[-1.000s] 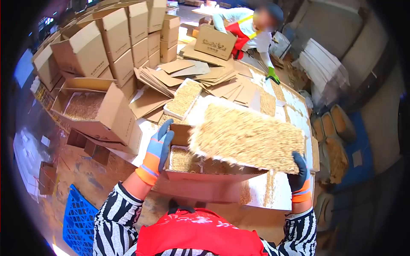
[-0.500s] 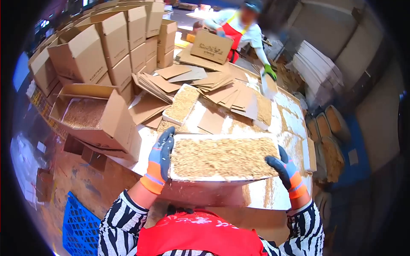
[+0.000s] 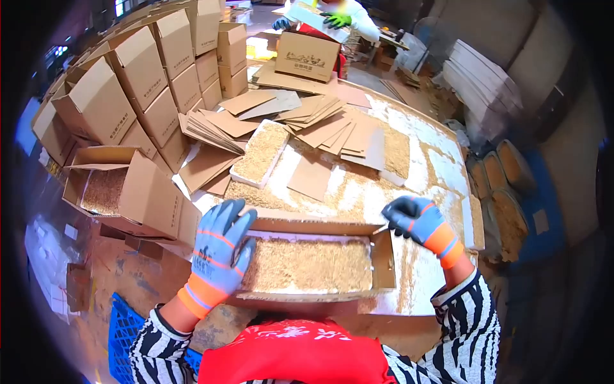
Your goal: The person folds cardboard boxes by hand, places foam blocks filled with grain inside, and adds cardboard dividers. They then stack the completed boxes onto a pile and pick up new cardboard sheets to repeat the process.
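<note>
A white foam tray filled with tan grain-like husks (image 3: 313, 265) lies inside an open cardboard box (image 3: 320, 297) right in front of me. My left hand (image 3: 220, 246), in a grey-and-orange glove, is open at the box's left end, with fingers stretched out over the edge. Just off the box's far right corner is my right hand (image 3: 419, 221), gloved alike, its fingers curled in with nothing showing in them. Beyond the box, another husk-filled tray (image 3: 261, 153) rests on the white, husk-strewn table (image 3: 416, 281).
Cardboard sheets (image 3: 320, 125) lie fanned across the table. Tall box stacks (image 3: 137, 77) line the left, with an open filled box (image 3: 150, 198) nearer. A co-worker (image 3: 355, 22) holds a white tray behind a printed box (image 3: 307, 57). A blue crate (image 3: 121, 339) stands low left.
The tray I held in both hands is now down inside the cardboard box, and both hands have let go of it. The co-worker has raised a white tray.
</note>
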Demonstrator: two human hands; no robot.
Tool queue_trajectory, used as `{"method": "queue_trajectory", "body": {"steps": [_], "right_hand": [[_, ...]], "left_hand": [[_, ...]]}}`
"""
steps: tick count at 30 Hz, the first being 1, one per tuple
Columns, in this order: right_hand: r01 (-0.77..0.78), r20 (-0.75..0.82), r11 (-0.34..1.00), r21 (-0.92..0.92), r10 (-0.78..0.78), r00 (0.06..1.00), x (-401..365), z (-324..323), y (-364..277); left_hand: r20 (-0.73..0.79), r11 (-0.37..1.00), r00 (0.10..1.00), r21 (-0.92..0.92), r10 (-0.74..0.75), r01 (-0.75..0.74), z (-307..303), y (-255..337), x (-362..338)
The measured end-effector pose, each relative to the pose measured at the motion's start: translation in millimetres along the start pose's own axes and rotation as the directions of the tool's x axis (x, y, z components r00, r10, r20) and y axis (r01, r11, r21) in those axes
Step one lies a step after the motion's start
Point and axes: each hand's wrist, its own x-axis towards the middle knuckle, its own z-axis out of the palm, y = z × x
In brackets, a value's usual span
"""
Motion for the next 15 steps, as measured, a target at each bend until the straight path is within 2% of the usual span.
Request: {"method": "queue_trajectory", "body": {"steps": [1,3,4,7,9,10,11,13,15], "right_hand": [[-0.068,-0.042,0.984,0.163,0.075,0.996,19,-13,10],[-0.141,-0.030,0.950,0.279,0.156,0.987,79,-20,63],[-0.211,-0.013,0.913,0.349,0.230,0.973,115,-10,91],[-0.234,0.098,0.877,0.420,0.213,0.972,193,38,157],[-0.126,0.056,0.944,0.305,0.114,0.992,241,82,182],[0.052,-0.188,0.989,0.137,-0.026,0.982,287,112,215],[0.136,-0.385,0.858,0.495,0.076,0.920,324,135,225],[0.134,-0.434,0.632,0.763,0.348,0.831,341,121,176],[-0.051,-0.102,0.412,0.910,0.342,0.934,371,109,172]], "left_hand": [[0.003,0.997,0.999,0.049,0.052,-0.052,-4,10,6],[0.124,0.995,0.990,0.053,0.072,-0.079,-5,23,16],[0.197,0.993,0.974,-0.057,0.113,-0.104,-1,24,19],[0.334,0.994,0.936,-0.035,0.112,-0.106,5,48,30],[0.394,0.996,0.915,-0.066,0.088,-0.067,15,61,34],[0.441,0.998,0.896,-0.037,0.059,-0.047,17,65,41],[0.490,0.999,0.871,-0.014,0.032,-0.029,17,71,48],[0.512,0.998,0.856,0.032,-0.063,0.055,22,73,48],[0.549,0.990,0.824,0.070,-0.140,0.121,26,74,44]]}}
